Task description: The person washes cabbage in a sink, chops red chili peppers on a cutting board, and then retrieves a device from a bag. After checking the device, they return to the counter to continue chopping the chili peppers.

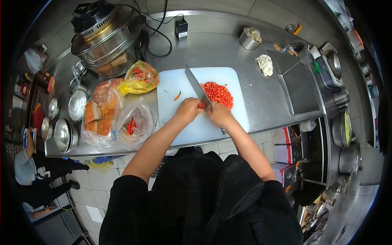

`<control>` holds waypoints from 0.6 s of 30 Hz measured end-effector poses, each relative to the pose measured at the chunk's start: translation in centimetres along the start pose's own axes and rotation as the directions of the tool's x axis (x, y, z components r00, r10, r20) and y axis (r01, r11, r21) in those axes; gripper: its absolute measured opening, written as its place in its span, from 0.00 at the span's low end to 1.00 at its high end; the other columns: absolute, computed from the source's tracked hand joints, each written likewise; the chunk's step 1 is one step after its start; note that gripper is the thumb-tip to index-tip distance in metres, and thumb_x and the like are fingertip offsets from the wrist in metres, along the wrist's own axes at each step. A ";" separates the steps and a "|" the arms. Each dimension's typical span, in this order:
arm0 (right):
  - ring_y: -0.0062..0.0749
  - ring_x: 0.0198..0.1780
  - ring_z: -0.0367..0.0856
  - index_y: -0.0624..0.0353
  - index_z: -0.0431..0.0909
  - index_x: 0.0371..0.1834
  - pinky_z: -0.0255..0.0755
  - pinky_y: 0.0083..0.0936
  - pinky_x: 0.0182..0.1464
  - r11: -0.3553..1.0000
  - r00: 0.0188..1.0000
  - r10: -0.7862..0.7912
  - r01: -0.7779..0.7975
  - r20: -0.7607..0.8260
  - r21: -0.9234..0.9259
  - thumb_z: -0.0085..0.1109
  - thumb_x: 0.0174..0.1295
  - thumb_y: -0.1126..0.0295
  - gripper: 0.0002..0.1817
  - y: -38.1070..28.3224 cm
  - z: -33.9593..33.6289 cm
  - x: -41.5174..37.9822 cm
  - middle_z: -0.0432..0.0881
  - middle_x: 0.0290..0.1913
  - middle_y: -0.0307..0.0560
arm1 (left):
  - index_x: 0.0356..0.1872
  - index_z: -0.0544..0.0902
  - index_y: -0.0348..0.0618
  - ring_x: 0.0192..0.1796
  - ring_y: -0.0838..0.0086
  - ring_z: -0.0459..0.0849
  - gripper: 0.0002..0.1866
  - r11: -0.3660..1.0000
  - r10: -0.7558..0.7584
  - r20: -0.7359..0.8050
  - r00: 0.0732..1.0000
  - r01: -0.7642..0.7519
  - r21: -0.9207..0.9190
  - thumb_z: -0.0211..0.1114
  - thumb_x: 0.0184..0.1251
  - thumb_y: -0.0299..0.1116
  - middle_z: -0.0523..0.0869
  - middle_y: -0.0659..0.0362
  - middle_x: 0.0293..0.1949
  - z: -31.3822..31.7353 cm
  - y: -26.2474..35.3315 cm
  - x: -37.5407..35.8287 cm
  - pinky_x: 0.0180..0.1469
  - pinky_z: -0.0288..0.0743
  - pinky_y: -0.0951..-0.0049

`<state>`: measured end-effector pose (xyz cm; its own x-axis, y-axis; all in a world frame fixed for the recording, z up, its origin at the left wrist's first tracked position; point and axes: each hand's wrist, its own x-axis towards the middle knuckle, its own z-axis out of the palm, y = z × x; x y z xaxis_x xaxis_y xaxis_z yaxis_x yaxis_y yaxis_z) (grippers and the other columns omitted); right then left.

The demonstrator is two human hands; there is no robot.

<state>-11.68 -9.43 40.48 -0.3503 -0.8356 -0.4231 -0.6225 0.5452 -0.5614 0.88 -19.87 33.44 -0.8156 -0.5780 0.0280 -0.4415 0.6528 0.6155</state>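
Note:
On a white cutting board [175,114], my left hand [188,110] holds a few red chili peppers [201,105] against the blade. My right hand [221,114] grips a large kitchen knife [195,83] whose tip points up and left; the end of its handle shows below the hand. Chopped red chili [217,94] is heaped on the board to the right of the blade. A single orange-red chili [177,95] with a green stem end lies apart, left of the knife.
Left of the board are a yellow bag of chilies [141,77], a clear bag [134,122] with red chilies, bagged bread-like blocks [102,114] and metal bowls [63,134]. A glass-bowl cooker [107,45] stands behind. To the right are a white cloth [265,65] and a sink [300,87].

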 end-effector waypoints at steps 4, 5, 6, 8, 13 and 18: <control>0.42 0.18 0.80 0.71 0.73 0.49 0.75 0.37 0.25 0.999 0.998 -0.036 0.036 -0.043 0.006 0.47 0.65 0.69 0.17 0.3 0.6 0.2 0.81 0.23 0.58 | 0.34 0.79 0.37 0.46 0.50 0.81 0.07 1.000 -0.003 -0.026 1.000 0.003 0.007 0.67 0.57 0.27 0.82 0.46 0.36 0.7 -0.9 0.0 0.49 0.74 0.53; 0.42 0.18 0.80 0.71 0.73 0.49 0.75 0.37 0.25 0.999 0.998 -0.037 0.038 -0.045 0.005 0.47 0.65 0.69 0.17 0.4 0.4 0.2 0.81 0.23 0.58 | 0.34 0.79 0.37 0.46 0.50 0.81 0.07 1.000 -0.001 -0.028 1.000 0.001 0.008 0.67 0.57 0.27 0.82 0.46 0.36 0.8 -0.9 0.1 0.49 0.74 0.53; 0.41 0.17 0.80 0.71 0.73 0.49 0.75 0.37 0.25 0.998 0.998 -0.055 0.055 -0.011 0.006 0.47 0.65 0.69 0.16 0.5 0.2 0.4 0.81 0.22 0.57 | 0.34 0.79 0.37 0.46 0.49 0.82 0.07 1.000 -0.013 -0.024 1.000 0.014 0.027 0.66 0.57 0.26 0.82 0.46 0.37 0.9 -0.9 0.3 0.49 0.74 0.52; 0.41 0.17 0.80 0.71 0.73 0.49 0.75 0.37 0.24 0.997 0.997 -0.070 0.070 0.024 0.011 0.47 0.65 0.68 0.16 -0.3 -0.9 0.2 0.81 0.22 0.56 | 0.35 0.80 0.37 0.46 0.49 0.82 0.07 0.999 -0.026 -0.017 1.000 0.027 0.047 0.66 0.56 0.25 0.82 0.45 0.37 0.9 -0.6 0.4 0.49 0.75 0.52; 0.40 0.17 0.80 0.71 0.72 0.50 0.74 0.35 0.22 1.000 0.997 0.017 -0.017 0.080 -0.007 0.50 0.63 0.70 0.16 -1.2 -1.4 -0.8 0.81 0.24 0.57 | 0.40 0.82 0.36 0.50 0.49 0.83 0.09 0.984 -0.097 0.100 0.990 0.080 0.157 0.54 0.62 0.21 0.84 0.43 0.44 0.0 0.7 1.0 0.50 0.79 0.54; 0.43 0.21 0.83 0.70 0.73 0.53 0.78 0.38 0.31 1.000 0.999 -0.012 0.012 0.051 -0.007 0.49 0.63 0.67 0.20 -0.4 -0.8 0.2 0.84 0.29 0.61 | 0.38 0.82 0.37 0.47 0.49 0.83 0.07 0.987 -0.086 0.080 0.993 0.074 0.140 0.57 0.61 0.23 0.84 0.44 0.42 1.0 -0.1 0.9 0.49 0.78 0.53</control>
<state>-12.08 -9.83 41.22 -0.3067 -0.8374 -0.4525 -0.6312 0.5348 -0.5618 -0.22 -19.98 32.64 -0.8019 -0.5908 -0.0887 -0.5489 0.6699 0.4999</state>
